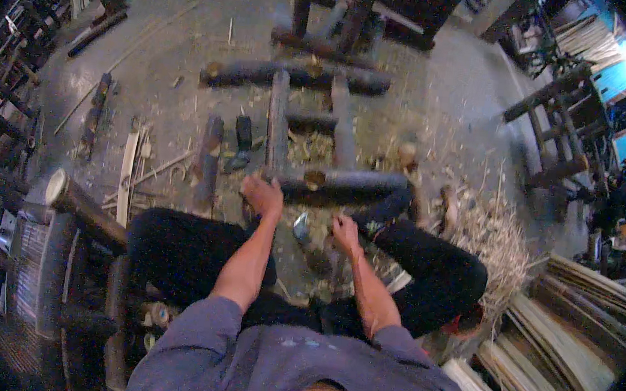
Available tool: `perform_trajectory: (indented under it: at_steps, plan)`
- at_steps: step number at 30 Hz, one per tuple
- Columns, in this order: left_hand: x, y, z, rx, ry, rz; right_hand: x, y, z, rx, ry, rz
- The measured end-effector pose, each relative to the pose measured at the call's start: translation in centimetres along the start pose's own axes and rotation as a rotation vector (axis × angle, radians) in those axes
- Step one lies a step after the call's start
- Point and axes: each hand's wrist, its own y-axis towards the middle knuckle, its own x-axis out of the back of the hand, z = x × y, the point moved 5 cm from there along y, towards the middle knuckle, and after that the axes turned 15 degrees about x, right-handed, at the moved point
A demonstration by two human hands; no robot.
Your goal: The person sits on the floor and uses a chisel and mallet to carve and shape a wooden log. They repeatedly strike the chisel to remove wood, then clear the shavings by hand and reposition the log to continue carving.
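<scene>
A frame of dark round poles [371, 181] lies on the floor before me, with two long rails joined by crosspieces and a pale round spot on the near rail. My left hand [264, 196] is by the left end of that rail, thumb and fingers apart. Whether it touches the pole is too blurred to tell. Lower and to the right, my right hand [345, 231] has its fingers curled on the near side of the rail. What it holds, if anything, I cannot make out. A shiny metallic piece [301, 227] shows between my hands.
Shavings [489, 243] pile up at my right, beside bundled pale strips [563, 333]. Dark pole furniture [70, 247] stands close at my left, and another pole frame [552, 136] at the far right. Short dark pole pieces [210, 155] and thin slats [128, 170] lie left.
</scene>
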Motion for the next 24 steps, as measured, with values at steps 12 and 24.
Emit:
perform_trajectory:
  at_steps: [12,24]
  plan:
    - [-7.2,2.8,5.6,1.036,-0.77,0.499,0.2,1.1,1.0,-0.326,0.165,0.176]
    - [-5.1,4.3,6.4,0.99,-0.858,0.378,-0.4,0.0,2.6,-0.209,0.142,0.112]
